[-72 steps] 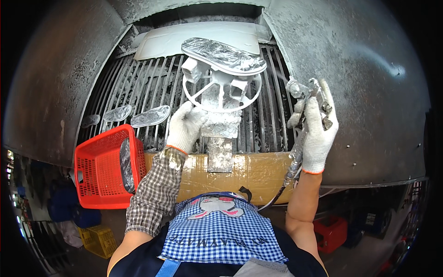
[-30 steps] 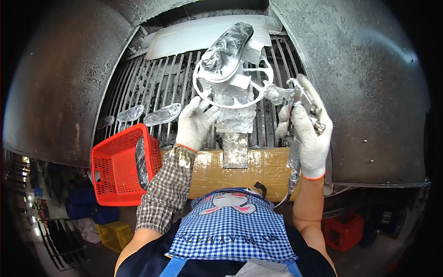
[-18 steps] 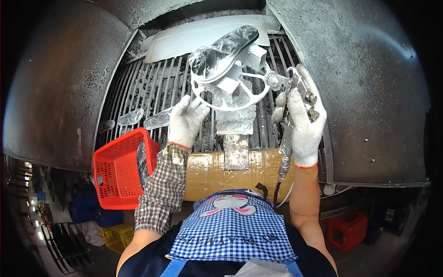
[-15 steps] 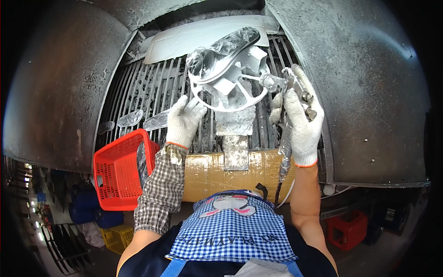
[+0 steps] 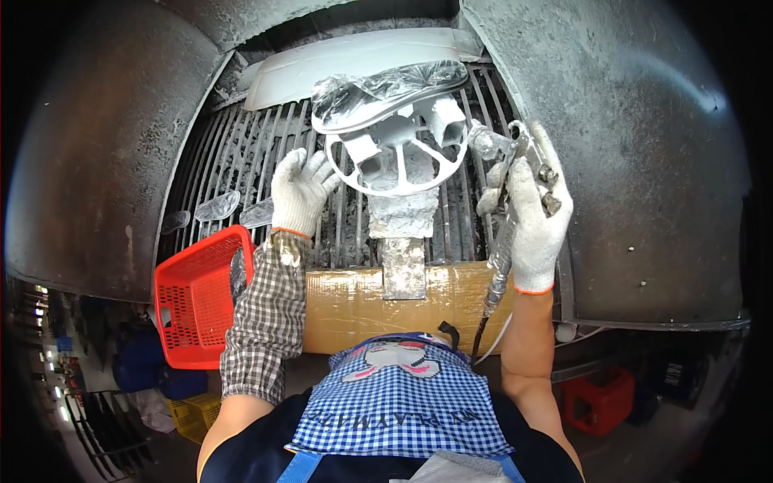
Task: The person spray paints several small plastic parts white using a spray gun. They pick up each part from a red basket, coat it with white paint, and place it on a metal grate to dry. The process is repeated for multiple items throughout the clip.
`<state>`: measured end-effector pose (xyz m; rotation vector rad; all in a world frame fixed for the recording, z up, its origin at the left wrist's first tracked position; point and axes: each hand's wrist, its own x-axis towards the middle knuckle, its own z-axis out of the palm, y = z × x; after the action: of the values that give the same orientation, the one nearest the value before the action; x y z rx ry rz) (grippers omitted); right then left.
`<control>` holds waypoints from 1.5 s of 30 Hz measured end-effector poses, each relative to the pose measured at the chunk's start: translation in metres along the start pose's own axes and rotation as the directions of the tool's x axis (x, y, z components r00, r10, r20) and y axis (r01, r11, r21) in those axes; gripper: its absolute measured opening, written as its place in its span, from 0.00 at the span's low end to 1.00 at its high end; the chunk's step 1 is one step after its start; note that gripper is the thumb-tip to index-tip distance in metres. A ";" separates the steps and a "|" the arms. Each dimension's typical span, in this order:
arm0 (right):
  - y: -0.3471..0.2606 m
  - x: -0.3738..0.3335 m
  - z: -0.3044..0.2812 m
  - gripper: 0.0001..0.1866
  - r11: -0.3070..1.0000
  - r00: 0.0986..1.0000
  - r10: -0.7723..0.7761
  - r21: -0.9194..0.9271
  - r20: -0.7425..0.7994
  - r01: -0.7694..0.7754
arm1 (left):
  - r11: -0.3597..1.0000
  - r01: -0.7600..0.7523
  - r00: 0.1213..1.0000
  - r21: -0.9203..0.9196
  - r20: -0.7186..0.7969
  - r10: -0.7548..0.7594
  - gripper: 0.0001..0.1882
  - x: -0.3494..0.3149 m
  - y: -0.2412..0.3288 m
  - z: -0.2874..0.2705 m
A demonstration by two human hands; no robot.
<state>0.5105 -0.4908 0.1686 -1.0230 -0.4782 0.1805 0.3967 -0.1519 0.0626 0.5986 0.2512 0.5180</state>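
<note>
A shoe sole (image 5: 386, 90) with a pale side edge, its top covered in shiny clear film, rests on blocks on a white spoked wheel (image 5: 400, 165). The wheel stands on a crusted grey support (image 5: 403, 213). My left hand (image 5: 299, 193), in a white knitted glove, is open just left of the wheel's rim, apart from it and holding nothing. My gloved right hand (image 5: 538, 217) is wrapped round a paint-crusted spray gun (image 5: 503, 181), whose nozzle points left toward the wheel. Part of the gun is hidden behind my fingers.
Several film-wrapped pieces (image 5: 218, 207) lie on the slatted metal grate (image 5: 322, 233) at left. A red basket (image 5: 189, 306) stands beside my left forearm. Metal walls (image 5: 636, 185) rise on both sides. A tape-covered brown ledge (image 5: 346, 310) runs before me. A hose (image 5: 481, 330) hangs below the gun.
The wheel has turned with the sole, which now lies more crosswise. My left hand has drawn away to the left of the rim. My right hand and the gun have shifted slightly to the right.
</note>
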 end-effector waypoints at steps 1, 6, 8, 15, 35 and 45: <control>-0.001 -0.001 -0.001 0.32 1.000 1.000 -0.007 0.007 -0.015 0.007 | 1.000 -0.017 1.000 0.008 -0.021 0.017 0.10 0.003 -0.001 0.002; -0.001 0.003 0.000 0.31 0.990 0.985 -0.063 -0.136 -0.161 0.041 | 0.996 -0.059 0.983 0.065 -0.173 0.070 0.10 -0.001 -0.012 0.005; 0.000 0.003 0.003 0.32 0.993 0.991 -0.058 -0.110 -0.119 0.045 | 0.996 -0.053 0.992 0.067 -0.114 0.061 0.10 -0.009 -0.024 0.005; 0.019 0.006 0.025 0.32 0.984 0.999 -0.028 -0.176 0.045 0.035 | 0.998 0.066 0.985 0.003 -0.159 -0.065 0.13 -0.041 -0.070 0.015; 0.013 -0.002 0.031 0.32 0.995 0.998 0.032 -0.097 0.049 -0.027 | 0.976 0.112 0.985 -0.184 -0.111 -0.134 0.21 -0.056 -0.095 0.035; 0.002 -0.003 0.017 0.30 0.995 0.997 0.013 -0.094 -0.074 -0.020 | 0.980 0.082 0.989 -0.180 -0.106 -0.102 0.21 -0.057 -0.081 0.036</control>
<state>0.5004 -0.4778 0.1738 -1.1224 -0.4147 0.1355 0.3936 -0.2561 0.0480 0.3843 0.3372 0.4802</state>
